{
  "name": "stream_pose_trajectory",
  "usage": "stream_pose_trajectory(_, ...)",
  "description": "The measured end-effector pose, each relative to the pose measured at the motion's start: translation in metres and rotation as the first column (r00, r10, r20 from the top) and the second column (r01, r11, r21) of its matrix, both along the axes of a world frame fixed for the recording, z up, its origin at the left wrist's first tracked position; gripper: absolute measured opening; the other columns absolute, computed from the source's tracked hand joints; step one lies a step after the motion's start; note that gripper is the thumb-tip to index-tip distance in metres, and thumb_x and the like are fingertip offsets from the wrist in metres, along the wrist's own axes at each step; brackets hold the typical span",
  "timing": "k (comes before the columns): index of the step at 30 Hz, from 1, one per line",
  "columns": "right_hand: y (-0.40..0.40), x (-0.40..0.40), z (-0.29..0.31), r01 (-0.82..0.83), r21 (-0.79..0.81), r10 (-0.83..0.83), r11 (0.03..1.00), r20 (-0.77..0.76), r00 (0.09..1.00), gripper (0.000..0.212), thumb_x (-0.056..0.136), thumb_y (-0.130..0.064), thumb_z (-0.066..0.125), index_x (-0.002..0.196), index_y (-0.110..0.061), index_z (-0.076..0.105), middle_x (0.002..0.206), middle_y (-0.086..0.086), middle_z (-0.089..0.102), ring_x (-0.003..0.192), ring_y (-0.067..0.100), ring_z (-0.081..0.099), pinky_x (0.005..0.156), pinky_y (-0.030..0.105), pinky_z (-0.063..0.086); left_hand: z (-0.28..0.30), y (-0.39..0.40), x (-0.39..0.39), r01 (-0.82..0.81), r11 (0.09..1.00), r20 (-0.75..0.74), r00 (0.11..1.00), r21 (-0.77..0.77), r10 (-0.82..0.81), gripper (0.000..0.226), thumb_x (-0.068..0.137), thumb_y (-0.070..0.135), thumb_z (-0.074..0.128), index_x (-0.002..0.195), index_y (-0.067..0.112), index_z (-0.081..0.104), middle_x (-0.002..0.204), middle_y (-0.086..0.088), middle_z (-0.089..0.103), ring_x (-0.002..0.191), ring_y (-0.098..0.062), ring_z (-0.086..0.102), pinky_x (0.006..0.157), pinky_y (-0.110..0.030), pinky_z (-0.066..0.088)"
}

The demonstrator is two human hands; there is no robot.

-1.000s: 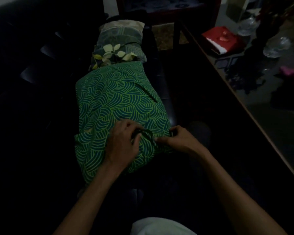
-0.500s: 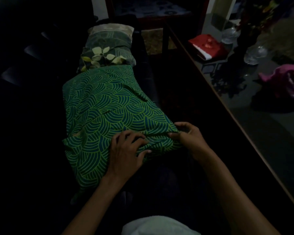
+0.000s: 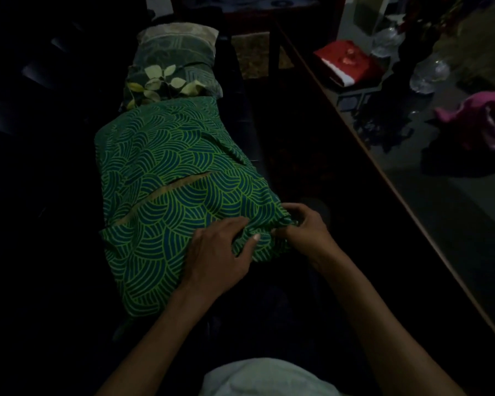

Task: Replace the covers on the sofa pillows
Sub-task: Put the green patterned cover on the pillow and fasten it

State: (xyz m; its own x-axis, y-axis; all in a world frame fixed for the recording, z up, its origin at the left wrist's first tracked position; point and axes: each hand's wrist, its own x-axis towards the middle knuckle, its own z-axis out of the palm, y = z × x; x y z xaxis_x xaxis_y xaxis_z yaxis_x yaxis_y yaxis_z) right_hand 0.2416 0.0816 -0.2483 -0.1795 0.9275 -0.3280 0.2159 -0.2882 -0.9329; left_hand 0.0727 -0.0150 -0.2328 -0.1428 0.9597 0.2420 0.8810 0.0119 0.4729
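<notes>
Dim light covers a dark sofa (image 3: 40,115) running away from the viewer, with a glass-topped table (image 3: 429,195) alongside on the right, its wooden edge slanting across the view.

Largest on the seat is the green pillow (image 3: 166,201), lying lengthwise just ahead of the person. Its cover is deep teal-green printed with lime-yellow curved lines arranged like overlapping fans or scales. A slanted opening crosses the middle of the cover, where a tan strip shows between two overlapping flaps. The near right corner is bunched and wrinkled.

Beyond it, touching its far end, lies a second pillow (image 3: 175,67) in grey-green fabric with pale leaf shapes printed on the near part.

On the table sit a red box (image 3: 346,62) with a white edge, a crumpled pink cloth (image 3: 480,118) near the right border, and some clear glassware (image 3: 426,74) behind them. No writing or brand can be read anywhere; the light is too low.

The left hand (image 3: 220,252) rests on the near part of the cover, fingers curled and gathering a fold of fabric, thumb pointing toward the other hand. The right hand (image 3: 303,227) pinches the bunched corner of the cover between curled fingers and thumb. The two hands are close together at that corner.
</notes>
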Motion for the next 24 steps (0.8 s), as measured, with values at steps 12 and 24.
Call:
stream_pose_trajectory(12,0.0,0.029,0.011,0.017,-0.056,-0.025,0.998,-0.152,0.988,0.025,0.086,-0.003,0.078,0.11,-0.005,0.073,0.099,0.016,0.077,0.087,0.024,0.075,0.077,0.033,0.063,0.025,0.017,-0.011,-0.136,0.99,0.154,0.979,0.024,0.131,0.017,0.079,0.046,0.08,0.072,0.032,0.074,0.072,0.023,0.068,0.067,0.008,0.059,0.058,-0.019,0.041)
stream_pose_trajectory(24,-0.001,0.023,-0.009,0.173,-0.003,-0.173,0.985,-0.031,0.984,0.026,0.074,-0.002,0.088,0.091,-0.007,0.069,0.085,0.007,0.075,0.065,0.007,0.071,0.059,0.022,0.059,0.033,0.056,-0.055,-0.104,0.994,-0.151,0.983,0.034,0.108,0.025,0.084,0.048,0.07,0.084,0.023,0.073,0.092,0.002,0.069,0.093,-0.023,0.061,0.087,-0.04,0.044)
